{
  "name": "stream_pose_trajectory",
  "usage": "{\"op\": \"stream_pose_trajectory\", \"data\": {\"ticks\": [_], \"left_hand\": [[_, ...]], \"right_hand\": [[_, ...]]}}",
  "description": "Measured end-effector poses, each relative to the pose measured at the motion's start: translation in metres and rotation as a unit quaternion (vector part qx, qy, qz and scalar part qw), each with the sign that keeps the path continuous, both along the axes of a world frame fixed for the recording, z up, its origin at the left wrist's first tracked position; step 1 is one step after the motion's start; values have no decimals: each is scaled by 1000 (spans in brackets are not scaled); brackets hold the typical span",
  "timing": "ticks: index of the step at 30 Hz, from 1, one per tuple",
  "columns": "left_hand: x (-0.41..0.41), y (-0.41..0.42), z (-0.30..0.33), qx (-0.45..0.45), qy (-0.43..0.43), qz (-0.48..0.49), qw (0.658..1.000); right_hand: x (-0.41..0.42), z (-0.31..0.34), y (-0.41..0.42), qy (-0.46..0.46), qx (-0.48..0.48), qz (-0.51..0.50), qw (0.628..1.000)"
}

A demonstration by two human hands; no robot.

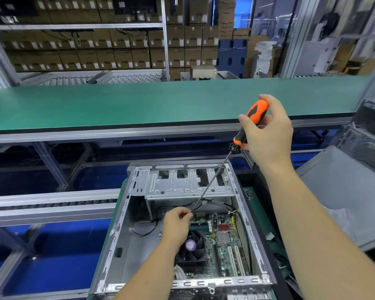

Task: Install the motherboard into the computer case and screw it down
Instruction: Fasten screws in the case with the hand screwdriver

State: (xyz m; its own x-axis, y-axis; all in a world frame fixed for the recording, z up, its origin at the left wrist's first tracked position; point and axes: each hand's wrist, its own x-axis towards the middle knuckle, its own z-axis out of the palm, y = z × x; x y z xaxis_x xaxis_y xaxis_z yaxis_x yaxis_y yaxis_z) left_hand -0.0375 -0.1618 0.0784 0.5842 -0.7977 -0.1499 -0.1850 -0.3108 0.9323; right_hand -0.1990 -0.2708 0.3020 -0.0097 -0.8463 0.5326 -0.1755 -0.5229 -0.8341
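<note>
Motherboard (pixel 220 241) is already lying flat inside the open case (pixel 126 204), which sits low in front of the person, below the green counter (pixel 139 102). Right hand (pixel 266 131) is up high, its grip wrapped round the orange handle of the screwdriver (pixel 250 122). The long shaft slants down and to the left, away from that hand, with its tip right at the far edge of the board. Left hand (pixel 177 221) is down in the case, fingers pinched together at the tip; whether there's a screw in that pinch is too small to tell. So the left hand is the near one, steadying the point, while the right drives from the top end. By my read, the next move hinges on bringing that tilted shaft nearer upright over the hole, or the bit may skate off onto the board.
</note>
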Motion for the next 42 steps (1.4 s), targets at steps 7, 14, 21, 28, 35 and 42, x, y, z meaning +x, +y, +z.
{"op": "stream_pose_trajectory", "data": {"ticks": [7, 14, 21, 28, 35, 42], "left_hand": [[1, -1, -1, -9, 20, 13, 1000], [2, -3, -3, -3, 26, 17, 1000], [3, -3, -4, -7, 29, 19, 999], [3, -3, -4, -7, 23, 9, 1000], [1, -1, -1, -10, -7, -24, 1000], [-3, -2, -3, 13, -59, -64, 996]], "right_hand": [[3, 1, 1, 1, 1, 3, 1000], [4, 2, 0, 7, 1, 7, 1000], [2, 2, 0, 8, -1, 3, 1000], [0, 2, 1, 8, 0, 9, 1000], [-2, 8, 5, 6, -13, 7, 1000], [-1, 8, 5, 26, -23, 3, 999]]}}
